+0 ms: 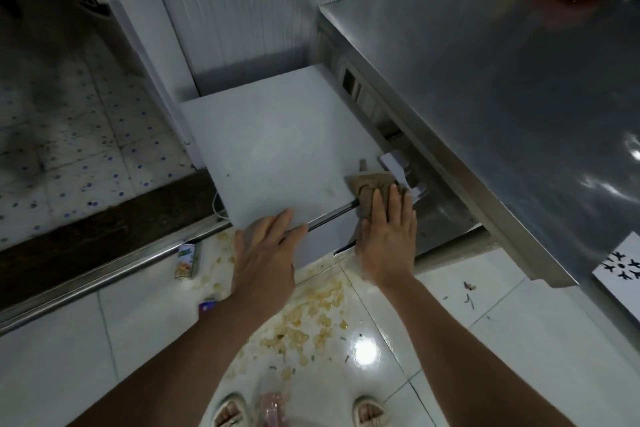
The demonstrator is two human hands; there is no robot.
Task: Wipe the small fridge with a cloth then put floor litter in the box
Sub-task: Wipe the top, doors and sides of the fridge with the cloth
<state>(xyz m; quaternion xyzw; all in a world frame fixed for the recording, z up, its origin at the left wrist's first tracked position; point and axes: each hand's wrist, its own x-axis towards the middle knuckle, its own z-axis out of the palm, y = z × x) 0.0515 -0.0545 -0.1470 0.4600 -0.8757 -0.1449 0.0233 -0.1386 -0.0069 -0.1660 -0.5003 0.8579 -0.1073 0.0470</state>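
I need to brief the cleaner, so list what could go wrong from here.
Slip: food scraps cover the glossy tiles right by the sandalled feet. Snag: the right hand presses the brown cloth at the fridge corner beside a metal fitting under the steel counter; fingers could catch. The can lying on the floor could roll underfoot.

Dim, soft-edged; floor (364, 351) glare, perhaps overhead.

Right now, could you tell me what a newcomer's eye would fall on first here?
The right hand presses a brown cloth onto the front right corner of the small white fridge, beside the steel counter, while the left hand rests on its front edge. Below, yellowish food scraps litter the floor tiles, with a tipped can to their left.
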